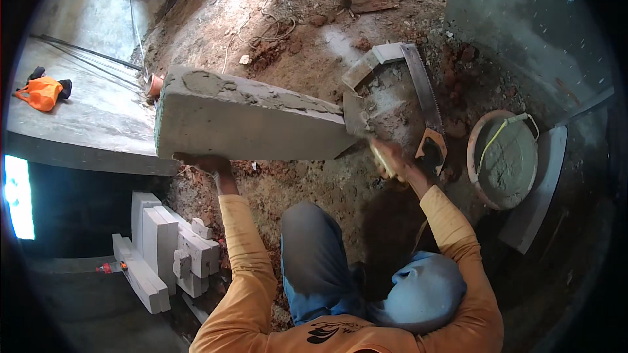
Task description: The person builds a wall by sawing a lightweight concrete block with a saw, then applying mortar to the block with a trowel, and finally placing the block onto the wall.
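A long grey concrete block [248,121] is held up over the dirt floor [307,189], its long axis running nearly level from left to right, the left end slightly nearer the concrete ledge [85,124]. Its top face carries a rough smear of wet mortar. The left hand [199,162] grips the block from below at its lower left corner, fingers curled under the edge, forearm rising straight from the orange sleeve. The right hand [391,159] is closed round the handle of a trowel [356,117], whose blade lies against the block's right end; that arm reaches up and inward with the elbow bent.

Right of the trowel a handsaw [425,101] lies on the dirt, blade pointing away, beside a pale block offcut [373,62]. A round pan of mortar [504,160] sits near the right wall, resting by a flat slab [540,189]. Below left, a stack of pale blocks [163,255] crowds the ledge's lower side. Open dirt lies beyond the block's far edge.
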A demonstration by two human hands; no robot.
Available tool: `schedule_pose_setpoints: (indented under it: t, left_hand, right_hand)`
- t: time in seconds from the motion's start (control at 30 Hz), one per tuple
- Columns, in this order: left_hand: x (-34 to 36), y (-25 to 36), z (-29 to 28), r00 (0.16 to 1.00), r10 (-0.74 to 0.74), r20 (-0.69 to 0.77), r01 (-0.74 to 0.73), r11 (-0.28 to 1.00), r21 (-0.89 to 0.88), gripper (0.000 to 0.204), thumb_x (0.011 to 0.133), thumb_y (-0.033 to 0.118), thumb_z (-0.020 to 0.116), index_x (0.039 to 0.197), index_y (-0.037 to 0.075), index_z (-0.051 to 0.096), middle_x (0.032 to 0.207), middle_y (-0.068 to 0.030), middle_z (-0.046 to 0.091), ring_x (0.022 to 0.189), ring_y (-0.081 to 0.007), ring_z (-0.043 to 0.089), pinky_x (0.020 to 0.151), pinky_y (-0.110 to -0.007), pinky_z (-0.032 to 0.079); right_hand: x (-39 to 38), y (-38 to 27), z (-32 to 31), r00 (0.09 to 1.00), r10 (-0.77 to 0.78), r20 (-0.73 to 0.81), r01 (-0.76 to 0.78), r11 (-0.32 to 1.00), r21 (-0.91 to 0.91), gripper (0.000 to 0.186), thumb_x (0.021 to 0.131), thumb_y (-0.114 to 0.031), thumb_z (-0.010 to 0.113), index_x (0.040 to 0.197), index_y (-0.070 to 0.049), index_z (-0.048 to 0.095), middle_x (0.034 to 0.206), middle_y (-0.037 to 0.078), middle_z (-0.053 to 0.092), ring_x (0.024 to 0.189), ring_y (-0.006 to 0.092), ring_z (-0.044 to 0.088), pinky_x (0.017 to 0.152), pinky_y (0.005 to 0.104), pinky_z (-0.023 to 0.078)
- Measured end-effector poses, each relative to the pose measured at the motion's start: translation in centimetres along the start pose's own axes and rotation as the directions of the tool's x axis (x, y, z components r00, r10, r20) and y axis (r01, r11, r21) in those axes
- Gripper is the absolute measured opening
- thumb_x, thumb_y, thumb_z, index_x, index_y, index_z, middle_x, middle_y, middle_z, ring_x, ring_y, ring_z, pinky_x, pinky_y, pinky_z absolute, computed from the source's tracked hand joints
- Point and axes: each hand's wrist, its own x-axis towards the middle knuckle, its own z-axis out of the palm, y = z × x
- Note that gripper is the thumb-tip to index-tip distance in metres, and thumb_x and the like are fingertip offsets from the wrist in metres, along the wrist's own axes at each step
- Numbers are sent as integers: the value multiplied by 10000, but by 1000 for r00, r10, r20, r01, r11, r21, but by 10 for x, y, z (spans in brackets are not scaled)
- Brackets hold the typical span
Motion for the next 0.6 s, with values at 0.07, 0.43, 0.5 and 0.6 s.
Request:
schedule_pose_setpoints:
  t: [0.07,0.43,0.5,0.6]
  left_hand:
    - [2,-23,5,999,-9,-46,7,999,-51,1020,861,441,702,1509,-45,82,1467,-313,273,1330,-414,388,1112,-476,376]
    - [-6,-41,-8,992,119,-36,-120,992,-24,1086,845,392,740,1526,-3,-8,1514,-263,198,1350,-382,372,1110,-515,388]
    - [-7,-34,-8,990,132,-56,-131,991,20,1091,841,395,743,1529,-4,-4,1515,-263,196,1348,-389,372,1103,-509,395]
    - [-20,-14,-12,995,42,-92,-29,990,141,1106,821,422,758,1529,-4,23,1405,-256,342,1262,-361,476,1034,-456,466]
  right_hand:
    - [-4,11,-13,970,137,202,-124,989,-75,495,927,-535,581,961,-42,618,630,11,518,470,98,504,382,275,398]
    - [-37,-12,-64,995,-70,-65,-2,664,-748,365,907,-335,614,954,26,646,672,141,624,538,262,624,520,402,496]
    - [-29,-25,-33,864,-494,92,257,276,-926,307,883,-268,604,915,35,643,796,257,667,718,434,662,672,493,519]
    - [-48,-71,21,886,-445,134,241,195,-951,281,862,-226,600,882,50,649,873,314,652,861,485,635,773,522,506]
